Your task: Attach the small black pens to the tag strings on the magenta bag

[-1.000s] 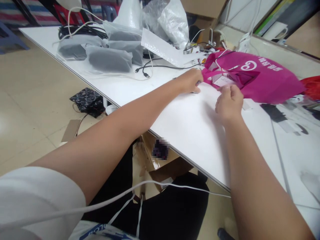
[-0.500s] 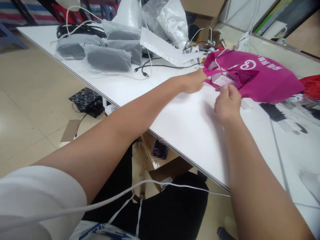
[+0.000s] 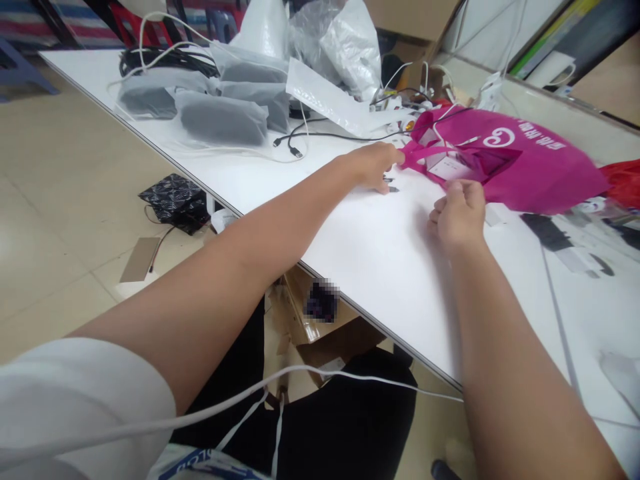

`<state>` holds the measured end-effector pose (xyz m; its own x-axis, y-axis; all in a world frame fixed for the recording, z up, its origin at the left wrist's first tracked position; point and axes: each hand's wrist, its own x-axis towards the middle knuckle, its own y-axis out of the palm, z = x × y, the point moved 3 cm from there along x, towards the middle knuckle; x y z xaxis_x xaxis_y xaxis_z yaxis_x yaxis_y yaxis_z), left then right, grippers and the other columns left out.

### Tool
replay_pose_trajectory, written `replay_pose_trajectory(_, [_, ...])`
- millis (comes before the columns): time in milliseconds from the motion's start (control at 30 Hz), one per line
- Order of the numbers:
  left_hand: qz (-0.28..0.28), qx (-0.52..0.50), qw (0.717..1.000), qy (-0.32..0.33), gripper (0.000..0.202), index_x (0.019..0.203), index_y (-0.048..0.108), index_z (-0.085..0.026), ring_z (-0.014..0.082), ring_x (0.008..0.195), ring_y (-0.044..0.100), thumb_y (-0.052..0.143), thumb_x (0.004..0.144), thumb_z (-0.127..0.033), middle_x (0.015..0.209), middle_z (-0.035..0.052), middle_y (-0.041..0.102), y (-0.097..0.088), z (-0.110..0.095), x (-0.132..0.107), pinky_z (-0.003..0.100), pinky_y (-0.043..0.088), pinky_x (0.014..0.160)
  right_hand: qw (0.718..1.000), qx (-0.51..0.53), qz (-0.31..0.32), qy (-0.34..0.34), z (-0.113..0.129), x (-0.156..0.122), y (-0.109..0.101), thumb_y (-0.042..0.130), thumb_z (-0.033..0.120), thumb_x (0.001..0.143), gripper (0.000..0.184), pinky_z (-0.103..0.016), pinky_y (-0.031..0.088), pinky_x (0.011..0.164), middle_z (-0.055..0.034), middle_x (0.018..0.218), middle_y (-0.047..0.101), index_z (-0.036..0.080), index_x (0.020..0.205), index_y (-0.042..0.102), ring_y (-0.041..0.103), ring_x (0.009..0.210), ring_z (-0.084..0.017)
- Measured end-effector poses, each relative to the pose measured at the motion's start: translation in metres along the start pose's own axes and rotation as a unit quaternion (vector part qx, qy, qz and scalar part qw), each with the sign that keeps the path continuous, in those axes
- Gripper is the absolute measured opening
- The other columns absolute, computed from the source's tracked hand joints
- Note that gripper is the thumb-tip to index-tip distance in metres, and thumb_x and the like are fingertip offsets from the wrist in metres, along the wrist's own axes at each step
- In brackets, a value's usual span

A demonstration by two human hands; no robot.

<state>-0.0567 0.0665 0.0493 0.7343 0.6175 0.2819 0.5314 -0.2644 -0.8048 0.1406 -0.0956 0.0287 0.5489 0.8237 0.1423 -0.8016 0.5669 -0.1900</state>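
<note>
A bright pink carrier bag [image 3: 545,170] with white lettering lies on its side on the white table [image 3: 380,260], its mouth toward me. Inside the mouth shows a white box [image 3: 447,167]. My left hand [image 3: 375,165] has its fingers on the bag's strap at the left, with the thumb held lower and apart. Below those fingers a small dark slender thing [image 3: 392,186] shows, too small to name. My right hand [image 3: 460,213] is closed at the bag's lower rim, fingers curled in. The exact pinch point there is hidden.
Grey wrapped packages [image 3: 223,119], black cables [image 3: 295,143] and clear plastic bags [image 3: 353,47] cover the back left of the table. Dark strips [image 3: 550,231] lie at right. A white cord [image 3: 240,393] crosses before me. A cardboard box [image 3: 300,313] stands under the table edge.
My left hand has moved slightly left, drawing the strap with it, and its thumb has spread downward. My right hand's outstretched finger has curled in at the bag's rim.
</note>
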Motion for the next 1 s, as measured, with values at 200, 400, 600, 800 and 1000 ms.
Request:
replay_pose_trajectory(200, [0.004,0.026,1.0,0.009,0.062,0.14,0.094,-0.035,0.0384,0.134,0.079,0.102,0.081,-0.019,0.141,0.0102,0.091,-0.003,0.003,-0.003,0.051,0.059,0.113,0.995,-0.022,-0.094,0.026,0.001,0.003,-0.005,0.069,0.039,0.117,0.016,-0.029,0.028,0.05,0.0022,0.079,0.062,0.034,0.111,0.055,0.052,0.06,-0.02])
replay_pose_trajectory(400, [-0.019,-0.035,0.999,0.011,0.038,0.119,0.097,-0.03,0.0405,0.128,0.079,0.104,0.082,-0.026,0.126,0.0137,0.089,-0.008,-0.006,-0.006,0.051,0.057,0.11,0.987,0.016,-0.122,0.107,-0.001,0.008,-0.011,0.067,0.028,0.111,0.01,-0.024,0.024,0.042,0.0013,0.08,0.069,0.034,0.11,0.058,0.049,0.057,-0.019])
replay_pose_trajectory(600, [-0.068,-0.107,0.99,0.069,0.008,0.108,0.093,-0.032,0.0372,0.122,0.082,0.087,0.104,-0.035,0.119,0.0126,0.092,0.006,-0.032,-0.011,0.051,0.06,0.116,0.965,0.169,-0.088,0.181,-0.002,-0.004,-0.008,0.056,0.011,0.118,0.024,-0.014,0.021,0.042,0.0064,0.078,0.056,0.028,0.102,0.053,0.036,0.052,-0.01])
replay_pose_trajectory(800, [-0.06,-0.149,0.984,0.078,0.028,0.134,0.09,-0.032,0.0299,0.105,0.082,0.07,0.123,-0.049,0.106,0.0078,0.087,0.039,-0.065,-0.026,0.044,0.06,0.102,0.926,0.307,-0.019,0.217,-0.005,0.002,-0.015,0.042,0.002,0.124,0.041,-0.007,0.031,0.043,0.0068,0.075,0.044,0.025,0.091,0.051,0.032,0.05,-0.005])
replay_pose_trajectory(1000, [-0.028,-0.162,0.983,0.081,0.051,0.168,0.071,-0.022,0.0274,0.103,0.078,0.072,0.122,-0.045,0.114,0.0081,0.085,0.068,-0.079,-0.032,0.041,0.054,0.094,0.892,0.377,-0.046,0.246,-0.006,-0.003,-0.003,0.04,0.002,0.127,0.039,-0.01,0.065,0.06,-0.001,0.084,0.073,0.022,0.114,0.071,0.072,0.061,-0.011])
